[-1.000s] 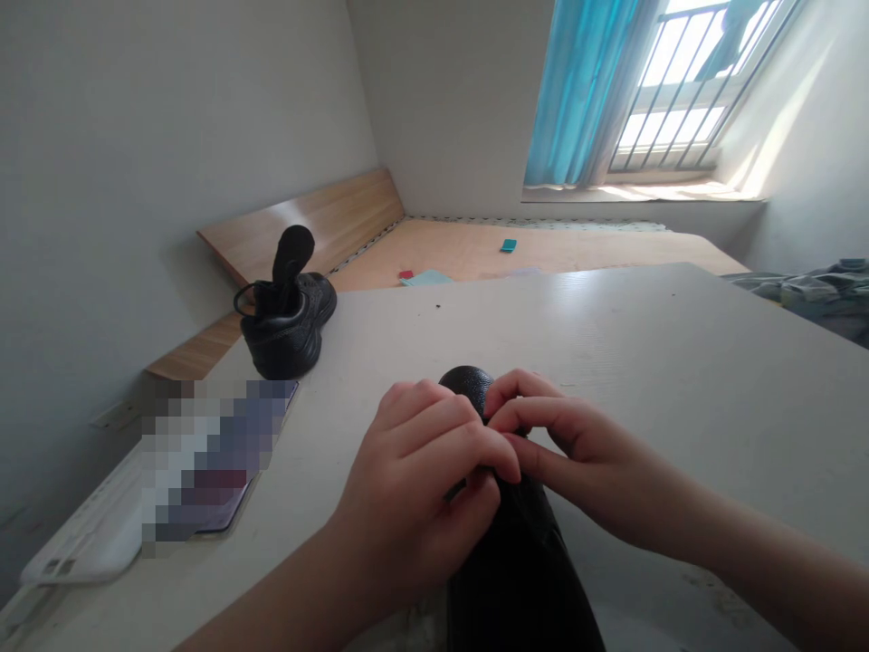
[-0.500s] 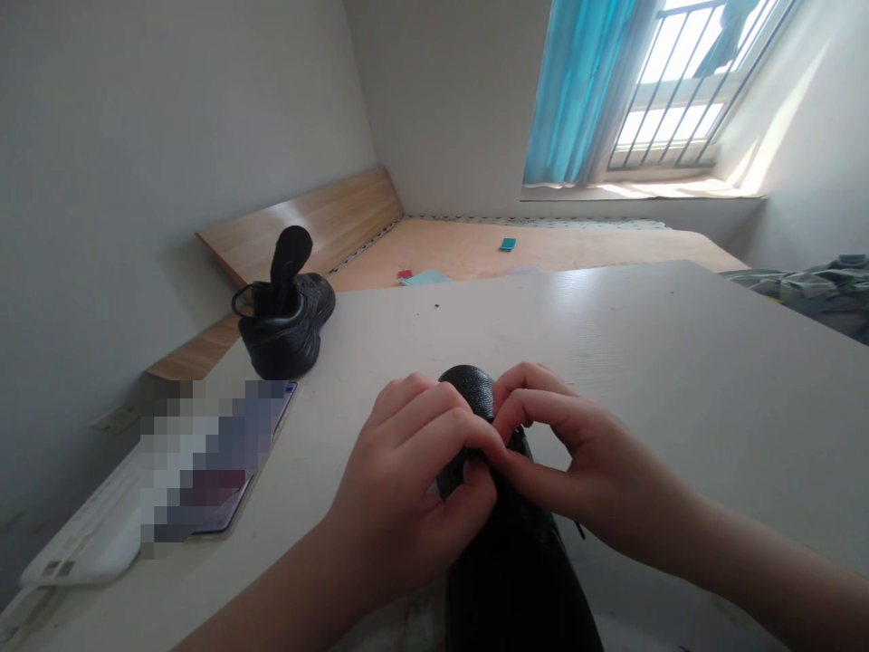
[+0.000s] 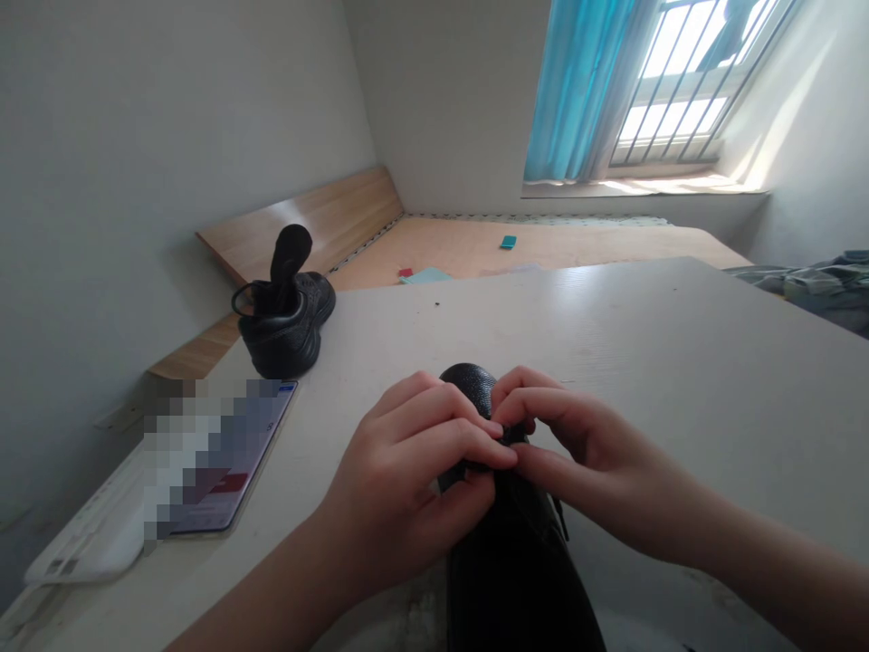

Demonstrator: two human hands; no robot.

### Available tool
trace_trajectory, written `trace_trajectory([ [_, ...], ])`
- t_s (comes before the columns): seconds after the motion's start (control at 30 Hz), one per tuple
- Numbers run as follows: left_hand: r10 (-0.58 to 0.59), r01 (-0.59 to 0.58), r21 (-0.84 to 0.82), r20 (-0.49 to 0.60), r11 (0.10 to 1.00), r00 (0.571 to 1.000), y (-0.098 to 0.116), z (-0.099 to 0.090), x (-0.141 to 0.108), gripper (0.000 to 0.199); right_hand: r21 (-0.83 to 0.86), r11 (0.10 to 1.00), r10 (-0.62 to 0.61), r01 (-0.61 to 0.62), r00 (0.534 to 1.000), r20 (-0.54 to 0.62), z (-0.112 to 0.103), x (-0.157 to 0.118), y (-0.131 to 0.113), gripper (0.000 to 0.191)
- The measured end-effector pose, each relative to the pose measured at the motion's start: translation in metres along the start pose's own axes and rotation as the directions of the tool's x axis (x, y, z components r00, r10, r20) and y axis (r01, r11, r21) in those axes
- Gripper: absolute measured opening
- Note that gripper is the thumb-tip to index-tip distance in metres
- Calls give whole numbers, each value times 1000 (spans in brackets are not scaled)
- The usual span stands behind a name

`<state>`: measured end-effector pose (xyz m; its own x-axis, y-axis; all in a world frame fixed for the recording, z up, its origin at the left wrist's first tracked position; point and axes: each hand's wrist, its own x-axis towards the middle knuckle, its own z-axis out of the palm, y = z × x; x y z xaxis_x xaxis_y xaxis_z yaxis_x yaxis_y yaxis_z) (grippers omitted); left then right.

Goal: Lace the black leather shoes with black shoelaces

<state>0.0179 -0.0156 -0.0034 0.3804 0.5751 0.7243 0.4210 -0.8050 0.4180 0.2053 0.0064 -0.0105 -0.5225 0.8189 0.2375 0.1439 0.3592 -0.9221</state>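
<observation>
A black leather shoe [image 3: 516,570] lies in front of me at the table's near edge, toe pointing away. Both hands meet over its lacing area. My left hand [image 3: 424,462] is closed on the shoe's left side, its fingertips pressed at the eyelets and the thumb tucked below. From the right, my right hand [image 3: 577,439] pinches what looks like the black shoelace close to the left fingertips. The pinched part is mostly hidden by fingers. A dark lace end [image 3: 562,521] hangs at the shoe's right side.
A second black shoe [image 3: 281,326] with its tongue raised stands at the table's far left. Before it lie a phone [image 3: 237,489] and a white object [image 3: 88,543], partly blurred out. Beyond the white table [image 3: 611,326] is a wooden bed board [image 3: 584,244] with small items.
My left fingers have straightened and slid slightly right across the lacing. The right thumb and fingers have shifted a little at the same spot. The shoe has barely moved.
</observation>
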Motion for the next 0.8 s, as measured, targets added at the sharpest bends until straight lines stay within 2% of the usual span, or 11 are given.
trace_trajectory([
  [0.1,10,-11,11,9,1000,1000,0,0,0,17,103,991,75,-82,995,69,-6,2,-1,17],
  [0.2,-16,15,35,21,999,1000,0,-2,0,17,107,989,88,-98,992,94,-9,3,1,25],
  [0.37,-61,57,78,40,995,997,-3,-6,2,11,79,990,108,-115,991,83,-8,1,2,24],
  [0.5,-125,125,-1,102,992,987,-2,-12,3,16,8,994,108,-109,993,41,-10,3,2,23],
  [0.63,-219,232,-36,216,972,952,-3,-20,4,20,-108,989,105,-101,994,26,-16,7,5,24],
  [0.7,-272,297,-49,281,954,920,-5,-23,5,20,-132,985,118,-112,992,38,-19,9,6,25],
  [0.8,-336,380,-88,318,921,887,-6,-23,5,18,-128,986,111,-105,993,45,-22,11,8,24],
])
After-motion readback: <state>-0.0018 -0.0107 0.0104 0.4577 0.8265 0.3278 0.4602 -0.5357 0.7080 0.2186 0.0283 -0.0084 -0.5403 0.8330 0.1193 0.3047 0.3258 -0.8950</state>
